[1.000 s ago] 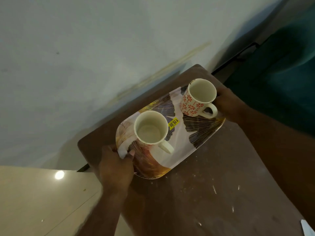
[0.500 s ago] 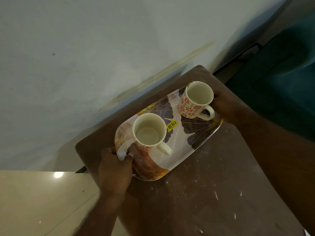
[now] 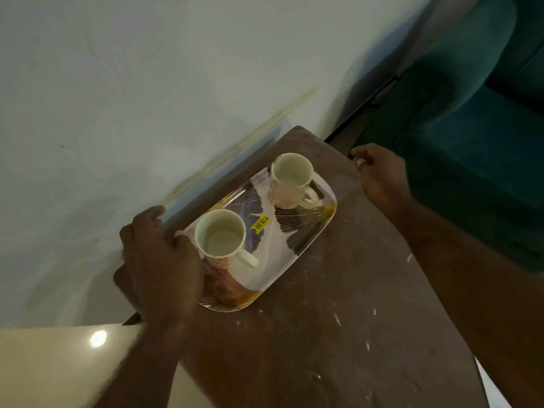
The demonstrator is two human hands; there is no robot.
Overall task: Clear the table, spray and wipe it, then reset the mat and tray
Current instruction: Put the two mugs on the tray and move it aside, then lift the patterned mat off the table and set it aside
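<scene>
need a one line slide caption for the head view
Patterned tray with two empty mugs sits on a dusty brown table, left hand at its near end, right hand clear of it.

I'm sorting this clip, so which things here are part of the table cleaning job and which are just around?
Job: tray, near mug, far mug, table, left hand, right hand.
Around: teal sofa, wall.
</scene>
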